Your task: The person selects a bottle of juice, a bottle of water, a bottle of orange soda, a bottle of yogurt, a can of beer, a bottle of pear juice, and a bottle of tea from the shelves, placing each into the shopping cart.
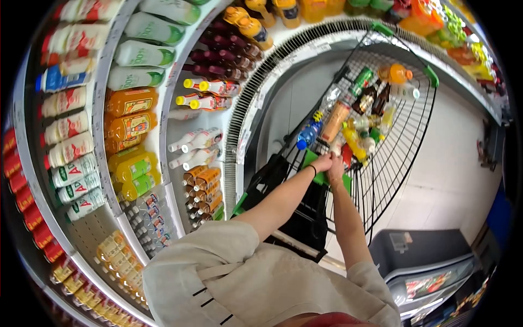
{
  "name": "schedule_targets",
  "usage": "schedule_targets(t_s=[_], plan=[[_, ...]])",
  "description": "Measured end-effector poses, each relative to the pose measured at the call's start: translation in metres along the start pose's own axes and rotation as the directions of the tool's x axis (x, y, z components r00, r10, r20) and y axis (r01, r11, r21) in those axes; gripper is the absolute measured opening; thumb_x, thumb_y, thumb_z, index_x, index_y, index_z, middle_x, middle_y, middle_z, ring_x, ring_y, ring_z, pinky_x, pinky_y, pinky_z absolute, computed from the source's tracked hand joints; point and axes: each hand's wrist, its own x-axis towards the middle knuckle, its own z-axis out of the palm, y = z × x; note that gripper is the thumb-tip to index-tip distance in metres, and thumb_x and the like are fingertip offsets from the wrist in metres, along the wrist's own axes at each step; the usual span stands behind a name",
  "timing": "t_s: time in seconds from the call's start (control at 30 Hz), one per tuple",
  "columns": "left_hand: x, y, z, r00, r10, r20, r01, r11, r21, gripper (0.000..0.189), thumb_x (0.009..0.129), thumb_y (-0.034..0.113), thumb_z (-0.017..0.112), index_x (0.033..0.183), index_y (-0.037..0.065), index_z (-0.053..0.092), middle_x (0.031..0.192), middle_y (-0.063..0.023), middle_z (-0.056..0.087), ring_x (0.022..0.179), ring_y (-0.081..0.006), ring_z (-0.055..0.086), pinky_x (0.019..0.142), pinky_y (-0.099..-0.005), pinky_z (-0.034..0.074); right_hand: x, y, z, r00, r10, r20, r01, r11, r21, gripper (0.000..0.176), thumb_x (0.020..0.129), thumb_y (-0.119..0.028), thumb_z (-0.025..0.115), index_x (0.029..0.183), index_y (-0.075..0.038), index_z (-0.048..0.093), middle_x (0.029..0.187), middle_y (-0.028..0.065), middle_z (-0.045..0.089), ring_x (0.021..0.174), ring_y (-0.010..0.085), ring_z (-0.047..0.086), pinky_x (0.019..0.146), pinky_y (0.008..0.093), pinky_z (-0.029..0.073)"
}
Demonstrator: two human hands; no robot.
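My left hand (322, 163), with a dark band at its wrist, is closed beside my right hand (334, 169). The two meet over the near end of the shopping cart (400, 180), their fingers drawn in together. A pale bottle (336, 146) and a red item (347, 156) show right at the fingertips; I cannot tell what the hands grip. Around them in the basket lie a blue-capped bottle (309, 132), a pinkish-orange cylinder (335, 121), a yellow drink bottle (355, 143), a green can (362, 80), dark bottles (366, 99) and an orange drink bottle (396, 73).
Curved shelves of drinks run along the left, with orange juice bottles (129, 131) and white bottles (143, 53). A dark vent grille (246, 103) edges the nearest shelf. Pale floor (436, 180) lies right of the cart, and a dark display case (422, 253) stands at lower right.
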Motion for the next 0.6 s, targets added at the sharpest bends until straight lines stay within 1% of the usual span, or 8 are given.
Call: schedule_targets(t_s=[0.07, 0.2, 0.23, 0.3, 0.37, 0.47, 0.5, 0.6], plan=[[-0.007, 0.007, -0.001, 0.994, -0.066, -0.086, 0.063, 0.997, -0.037, 0.048, 0.101, 0.036, 0.051, 0.133, 0.003, 0.066, 0.136, -0.0264, 0.064, 0.129, -0.0424, 0.059, 0.108, -0.0484, 0.047, -0.018, -0.036, -0.026, 0.990, -0.140, 0.031, 0.143, 0.973, -0.181, 0.030, 0.097, -0.027, 0.059, 0.120, -0.007, 0.063, 0.099, 0.0307, 0.065, 0.094, 0.0475, 0.071, 0.077, 0.0525, 0.057], [-0.030, 0.010, -0.016, 0.995, 0.096, 0.030, -0.093, 0.991, -0.099, 0.046, 0.097, 0.024, 0.057, 0.136, 0.001, 0.059, 0.136, -0.0278, 0.063, 0.131, -0.0417, 0.058, 0.111, -0.0472, 0.046, 0.001, -0.018, -0.029, 0.991, -0.109, -0.079, 0.111, 0.993, 0.033, 0.037, 0.090, -0.030, 0.067, 0.116, -0.004, 0.070, 0.098, 0.0235, 0.072, 0.091, 0.0438, 0.071, 0.081, 0.0515, 0.057], [-0.038, 0.014, -0.019, 0.991, 0.130, -0.012, -0.130, 0.991, -0.013, 0.043, 0.093, 0.016, 0.057, 0.134, 0.001, 0.060, 0.134, -0.0282, 0.064, 0.129, -0.0426, 0.059, 0.109, -0.0481, 0.047, -0.016, -0.047, -0.063, 0.949, -0.271, -0.164, 0.245, 0.956, -0.162, 0.036, 0.084, -0.027, 0.074, 0.108, -0.001, 0.074, 0.093, 0.0210, 0.074, 0.091, 0.0405, 0.072, 0.083, 0.0490, 0.057], [-0.060, 0.019, -0.029, 0.965, 0.255, -0.059, -0.246, 0.961, 0.129, 0.044, 0.088, 0.007, 0.057, 0.131, 0.001, 0.060, 0.132, -0.0288, 0.064, 0.128, -0.0433, 0.059, 0.108, -0.0492, 0.048, -0.034, -0.077, -0.104, 0.940, -0.262, -0.220, 0.235, 0.961, -0.145, 0.039, 0.080, -0.027, 0.079, 0.109, -0.002, 0.076, 0.094, 0.0224, 0.075, 0.089, 0.0394, 0.074, 0.083, 0.0464, 0.058], [-0.080, 0.026, -0.042, 0.966, 0.256, -0.042, -0.240, 0.943, 0.232, 0.061, 0.085, 0.010, 0.064, 0.144, 0.003, 0.052, 0.137, -0.0295, 0.060, 0.131, -0.0441, 0.057, 0.111, -0.0483, 0.047, -0.053, -0.092, -0.131, 0.938, -0.245, -0.247, 0.231, 0.969, -0.083, 0.043, 0.080, -0.030, 0.080, 0.112, -0.002, 0.076, 0.094, 0.0220, 0.076, 0.088, 0.0382, 0.075, 0.082, 0.0446, 0.059], [-0.112, 0.041, -0.067, 0.866, 0.499, -0.022, -0.483, 0.848, 0.217, 0.081, 0.075, 0.014, 0.082, 0.144, 0.000, 0.043, 0.136, -0.0271, 0.060, 0.130, -0.0427, 0.057, 0.110, -0.0480, 0.047, -0.110, -0.158, -0.199, 0.928, -0.257, -0.270, 0.280, 0.959, 0.051, 0.044, 0.080, -0.029, 0.080, 0.114, -0.002, 0.076, 0.093, 0.0209, 0.076, 0.087, 0.0362, 0.075, 0.080, 0.0426, 0.059], [-0.129, 0.053, -0.077, 0.877, 0.480, -0.032, -0.466, 0.864, 0.190, 0.085, 0.072, 0.015, 0.088, 0.143, 0.001, 0.044, 0.135, -0.0263, 0.060, 0.130, -0.0417, 0.057, 0.110, -0.0477, 0.047, -0.126, -0.169, -0.212, 0.917, -0.276, -0.287, 0.309, 0.948, 0.075, 0.042, 0.080, -0.026, 0.080, 0.114, -0.002, 0.076, 0.093, 0.0214, 0.076, 0.087, 0.0357, 0.076, 0.080, 0.0421, 0.059], [-0.165, 0.076, -0.106, 0.817, 0.561, -0.135, -0.522, 0.818, 0.241, 0.091, 0.070, 0.017, 0.090, 0.145, 0.001, 0.041, 0.138, -0.0236, 0.059, 0.128, -0.0402, 0.057, 0.109, -0.0448, 0.049, -0.162, -0.201, -0.242, 0.907, -0.269, -0.324, 0.319, 0.942, 0.110, 0.038, 0.080, -0.020, 0.078, 0.114, -0.002, 0.075, 0.094, 0.0221, 0.076, 0.088, 0.0339, 0.076, 0.082, 0.0395, 0.059]])
